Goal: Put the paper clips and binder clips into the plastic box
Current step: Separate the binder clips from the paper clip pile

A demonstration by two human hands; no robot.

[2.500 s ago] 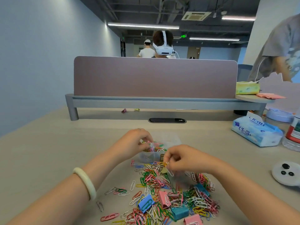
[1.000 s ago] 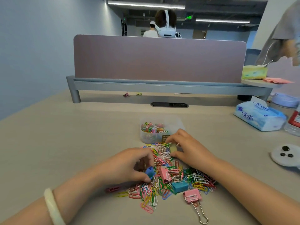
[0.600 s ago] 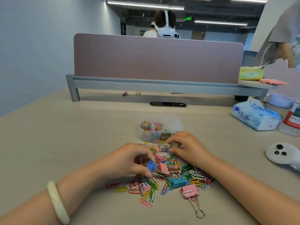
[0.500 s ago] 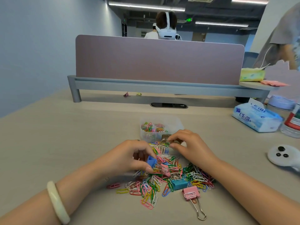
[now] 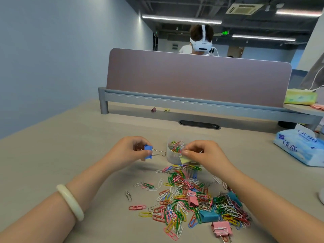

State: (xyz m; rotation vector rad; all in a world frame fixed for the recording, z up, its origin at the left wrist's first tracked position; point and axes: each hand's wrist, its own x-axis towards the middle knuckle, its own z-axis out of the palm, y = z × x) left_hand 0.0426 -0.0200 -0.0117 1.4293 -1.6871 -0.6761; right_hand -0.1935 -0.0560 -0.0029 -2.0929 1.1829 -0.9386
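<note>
My left hand (image 5: 130,151) pinches a small blue binder clip (image 5: 148,151), its wire handles pointing right toward the clear plastic box (image 5: 171,157). The box holds several coloured paper clips. My right hand (image 5: 203,155) is at the box's right rim, fingers closed on a yellow binder clip (image 5: 184,160). A loose pile of coloured paper clips (image 5: 184,195) lies on the desk in front of the box, with pink binder clips (image 5: 192,199), a second pink one (image 5: 221,228) and blue binder clips (image 5: 209,215) among them.
A tissue pack (image 5: 300,148) lies at the right. A grey rail with a mauve divider (image 5: 196,78) crosses the back; two small clips (image 5: 154,109) lie under it. A person with a white headset sits behind. A cable slot (image 5: 199,124) is in the desk.
Both hands rose from the pile to the box: the left carried the blue binder clip up and away from the pile, the right brought a yellow binder clip to the box rim.
</note>
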